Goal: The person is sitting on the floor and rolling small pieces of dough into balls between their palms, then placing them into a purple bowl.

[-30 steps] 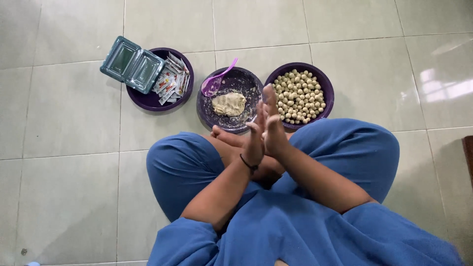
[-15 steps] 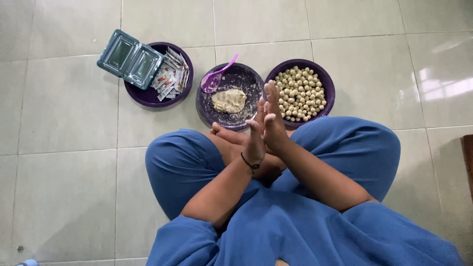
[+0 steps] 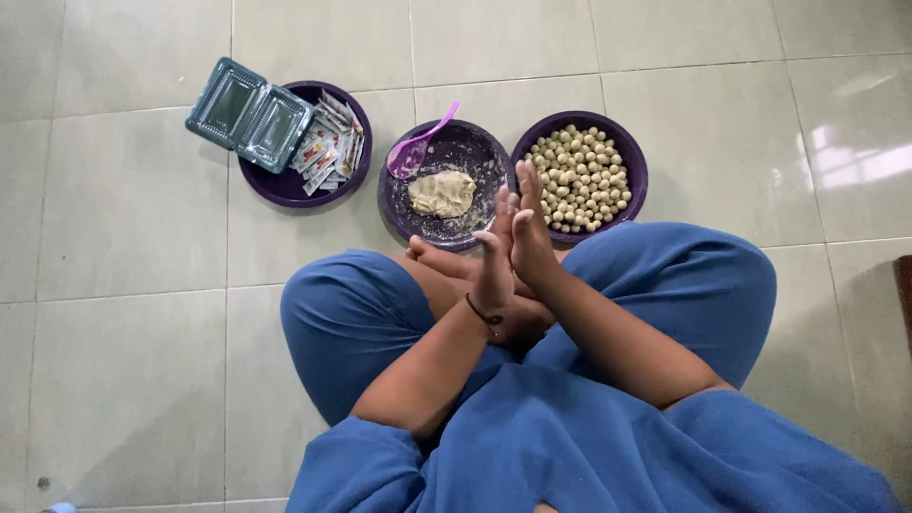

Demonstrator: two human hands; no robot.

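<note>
The left hand (image 3: 494,271) and right hand (image 3: 528,237) are pressed flat together, palm to palm, fingers straight and pointing away from the body, just over the near rim of the middle bowl (image 3: 418,214). Whatever sits between the palms is hidden; a small bit of dough there would fit such a press, but I cannot tell. Both forearms come up from the lap and cross at the wrists, the left wrist with a dark band, above crossed legs in blue cloth. The middle bowl is dark purple and holds a dough lump (image 3: 443,193) near its centre, with a purple spoon (image 3: 418,147) leaning on its far-left rim, handle outward, probably parked clear of the dough. Just right of this bowl, touching or nearly so, another purple bowl (image 3: 635,180) is filled with small pale balls (image 3: 581,179), close to the hands so a ball can be dropped in easily. Left of the middle bowl, a third bowl (image 3: 285,185) holds small sachets (image 3: 328,142) and carries an open clear plastic box (image 3: 249,114) across its far-left rim. All stand on a pale tiled floor (image 3: 133,285).
</note>
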